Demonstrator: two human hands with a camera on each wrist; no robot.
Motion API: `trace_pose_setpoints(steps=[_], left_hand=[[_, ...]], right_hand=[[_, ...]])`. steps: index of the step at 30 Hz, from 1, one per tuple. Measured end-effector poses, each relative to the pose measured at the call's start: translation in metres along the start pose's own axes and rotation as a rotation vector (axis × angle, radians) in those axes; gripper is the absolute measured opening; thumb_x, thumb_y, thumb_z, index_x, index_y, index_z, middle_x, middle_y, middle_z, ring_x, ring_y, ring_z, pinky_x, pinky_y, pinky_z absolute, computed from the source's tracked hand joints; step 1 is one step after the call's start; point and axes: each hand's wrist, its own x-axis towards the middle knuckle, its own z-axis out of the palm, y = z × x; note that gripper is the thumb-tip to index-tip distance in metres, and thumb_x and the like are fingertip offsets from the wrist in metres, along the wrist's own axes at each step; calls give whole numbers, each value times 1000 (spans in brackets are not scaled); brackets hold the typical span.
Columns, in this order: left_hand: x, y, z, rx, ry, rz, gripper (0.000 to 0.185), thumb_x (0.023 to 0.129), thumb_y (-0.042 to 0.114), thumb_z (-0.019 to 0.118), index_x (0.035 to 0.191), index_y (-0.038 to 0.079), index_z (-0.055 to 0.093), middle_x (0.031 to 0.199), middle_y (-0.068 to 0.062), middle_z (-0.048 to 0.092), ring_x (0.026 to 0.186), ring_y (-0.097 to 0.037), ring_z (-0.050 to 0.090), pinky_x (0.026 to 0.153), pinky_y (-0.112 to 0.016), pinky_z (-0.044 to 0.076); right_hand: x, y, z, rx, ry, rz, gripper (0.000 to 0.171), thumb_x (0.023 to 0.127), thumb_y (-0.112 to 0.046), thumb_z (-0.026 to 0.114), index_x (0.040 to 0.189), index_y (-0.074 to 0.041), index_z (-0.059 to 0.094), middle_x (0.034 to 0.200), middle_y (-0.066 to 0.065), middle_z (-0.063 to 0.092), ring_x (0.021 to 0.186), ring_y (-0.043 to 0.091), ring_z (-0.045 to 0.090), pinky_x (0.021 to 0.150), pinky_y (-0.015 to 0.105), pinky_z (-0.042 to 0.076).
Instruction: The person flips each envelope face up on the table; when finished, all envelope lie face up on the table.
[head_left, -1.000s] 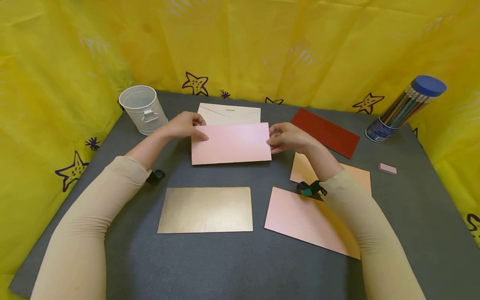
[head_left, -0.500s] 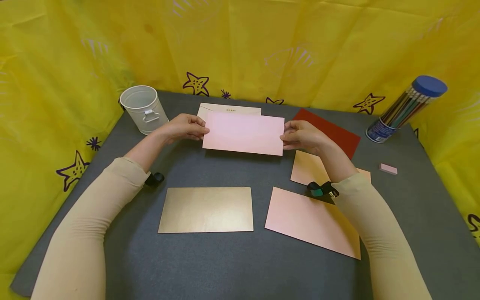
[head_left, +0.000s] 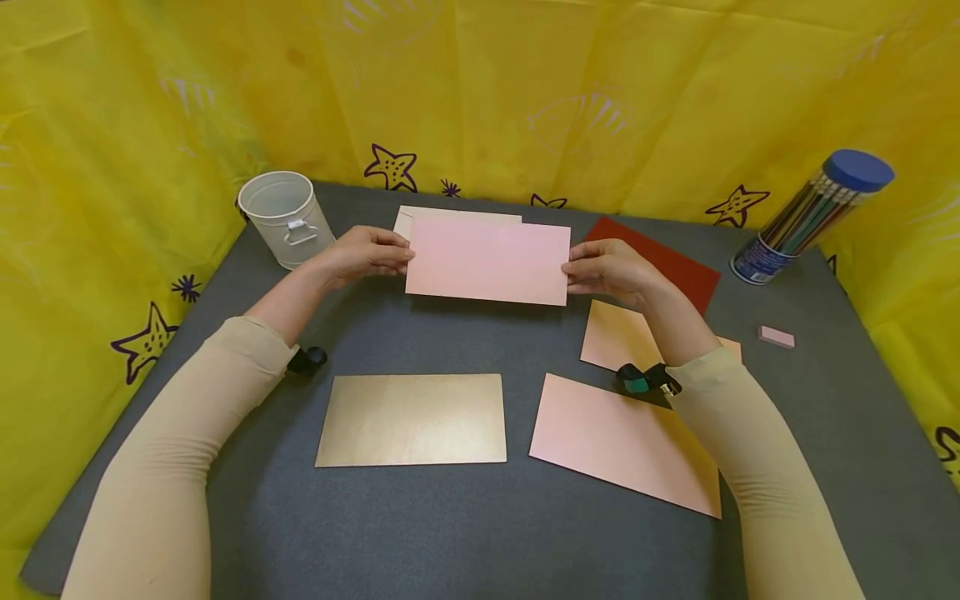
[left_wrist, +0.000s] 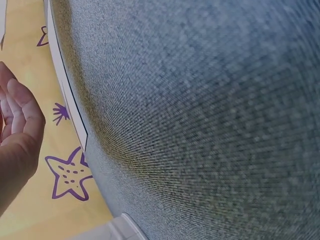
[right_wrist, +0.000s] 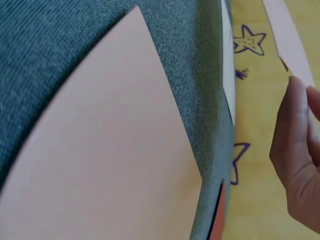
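Two sets of fingers did the work here: your left hand pinched the short left edge of the pale pink rectangular paper envelope, and your right hand pinched the short right edge, thumb on the near face and fingers curled behind. You held the envelope level and lifted off the grey felt worktop, towards its far side, in front of the cream envelope with a small gold mark that lay flat behind it. That two-edge grip was a sound choice, I judge, since the paper showed no sag or bend between your hands.

To do this well, you needed light, even pressure at both ends; a harder squeeze on one side would probably have creased the corner. Your right wrist view showed the fingers meeting the pink edge near its corner; a hold nearer the middle of the edge would likely have been steadier.

Further out, the dark red card lay just behind your right hand, and a peach sheet sat under that forearm, so a low elbow risked dragging it. The gold metallic card and the larger pink sheet lay nearer you, well apart from the held envelope. The white metal bucket stood left, the clear tube of pencils with a blue lid far right.
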Motion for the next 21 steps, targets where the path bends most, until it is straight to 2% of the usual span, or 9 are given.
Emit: trace_pose_setpoints(steps=[4, 6, 9, 13, 21], left_hand=[[-1, -1, -2, -66, 19, 14, 13, 96, 17, 64, 106, 10, 68, 81, 10, 69, 77, -7, 67, 82, -23, 58], [0, -2, -4, -110, 25, 20, 4, 95, 15, 65, 97, 15, 69, 79, 8, 70, 75, -7, 67, 80, -23, 58], [0, -2, -5, -166, 17, 33, 5, 95, 13, 64, 94, 16, 68, 76, 7, 71, 71, -8, 68, 76, -23, 59], [0, -1, -6, -195, -2, 40, 4, 95, 14, 65, 99, 13, 67, 77, 6, 74, 71, -9, 71, 74, -23, 59], [-2, 0, -8, -234, -40, 43, 16, 97, 12, 60, 94, 16, 75, 86, 5, 78, 79, -10, 75, 77, -23, 59]], right_hand=[[-1, 0, -1, 64, 13, -11, 6, 95, -4, 62, 100, -6, 63, 80, -1, 71, 73, 13, 70, 75, 27, 62], [0, 0, -1, 91, 14, -18, 8, 94, -3, 62, 94, -9, 66, 79, -1, 72, 73, 13, 71, 75, 26, 61], [0, 0, -1, 129, 17, -28, 14, 95, -2, 61, 88, -12, 69, 78, -1, 71, 72, 13, 71, 72, 24, 61], [0, 0, 0, 179, 23, -37, 17, 95, 1, 60, 87, -11, 69, 78, 0, 73, 72, 14, 72, 71, 25, 61], [-1, 1, 3, 254, 8, -72, 22, 93, 7, 59, 84, -8, 73, 82, 3, 77, 78, 16, 75, 74, 26, 61]])
